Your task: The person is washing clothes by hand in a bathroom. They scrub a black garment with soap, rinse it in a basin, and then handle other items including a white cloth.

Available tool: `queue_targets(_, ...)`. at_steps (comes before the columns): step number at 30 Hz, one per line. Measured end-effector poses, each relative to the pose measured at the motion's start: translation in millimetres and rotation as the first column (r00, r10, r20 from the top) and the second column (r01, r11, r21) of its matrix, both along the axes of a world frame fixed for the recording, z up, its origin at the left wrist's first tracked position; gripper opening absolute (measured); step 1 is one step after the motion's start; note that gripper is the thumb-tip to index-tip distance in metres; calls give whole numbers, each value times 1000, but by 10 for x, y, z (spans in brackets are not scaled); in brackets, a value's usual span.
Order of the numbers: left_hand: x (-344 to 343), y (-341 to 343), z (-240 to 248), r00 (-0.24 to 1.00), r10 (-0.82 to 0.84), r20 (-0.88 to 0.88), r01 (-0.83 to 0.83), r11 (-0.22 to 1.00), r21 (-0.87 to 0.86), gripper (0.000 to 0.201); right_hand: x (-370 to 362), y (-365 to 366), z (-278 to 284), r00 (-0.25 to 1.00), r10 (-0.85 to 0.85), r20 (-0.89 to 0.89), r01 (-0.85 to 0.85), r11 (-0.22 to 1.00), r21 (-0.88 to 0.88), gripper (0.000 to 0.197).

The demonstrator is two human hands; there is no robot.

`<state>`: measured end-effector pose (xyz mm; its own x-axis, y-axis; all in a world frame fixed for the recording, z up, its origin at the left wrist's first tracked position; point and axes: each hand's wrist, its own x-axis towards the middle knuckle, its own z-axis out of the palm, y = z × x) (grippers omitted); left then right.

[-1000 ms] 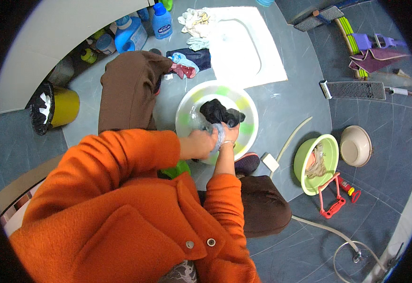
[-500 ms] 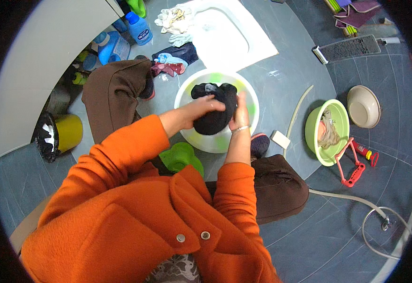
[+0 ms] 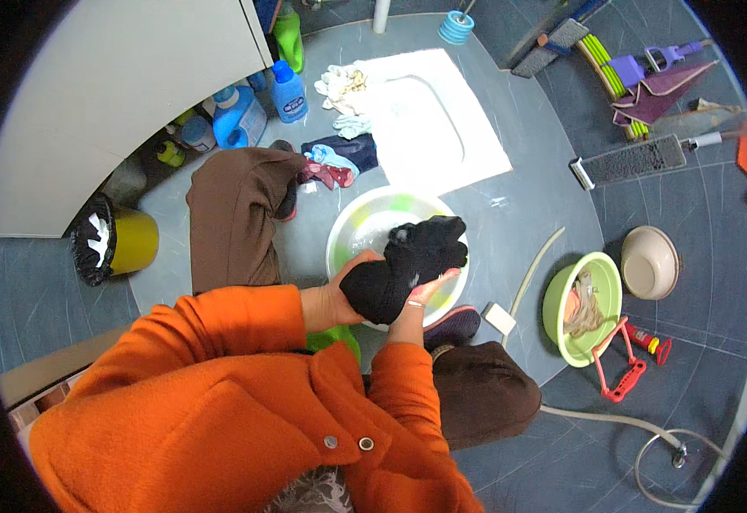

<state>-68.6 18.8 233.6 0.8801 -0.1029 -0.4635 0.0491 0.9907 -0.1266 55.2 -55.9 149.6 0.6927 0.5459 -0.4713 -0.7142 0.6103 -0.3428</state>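
Observation:
A bunched black cloth item (image 3: pixel 407 261), perhaps a sock, spans both my hands above a white basin (image 3: pixel 336 248) with green and yellow patches. At its near left end, my left hand (image 3: pixel 345 295) has fingers closed around the cloth, partly hidden by it. My right hand (image 3: pixel 425 292) holds the cloth from below on the right, its fingers curving up behind it. Pale patches, maybe suds, show on the cloth. Whitish water or foam is visible inside the basin.
Beyond the basin is a white squat toilet (image 3: pixel 467 154), with wet clothes (image 3: pixel 343 158) to its left. Blue bottles (image 3: pixel 288 92) stand by the cabinet. On the right are a green basin (image 3: pixel 553 312), a beige bowl (image 3: pixel 649 265) and a hose (image 3: pixel 537 269).
The black cloth has changed from a rounded bundle to a longer, spread shape. My hands have moved nearer my body, the left one now at its near end. The whole view has tilted upward.

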Motion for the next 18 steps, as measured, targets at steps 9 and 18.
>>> queue_targets(9, 201, 30, 26, 820, -324, -471, 570, 400, 718, 108, 671, -264, -248, 976, 205, 79, -191, 969, -159, 35)
queue_targets(18, 159, -122, -350, 690, -209, -693, 293, -795, 532, 74, 541, 17, 24, 411, 888, 207, 245, 111, -963, 39)
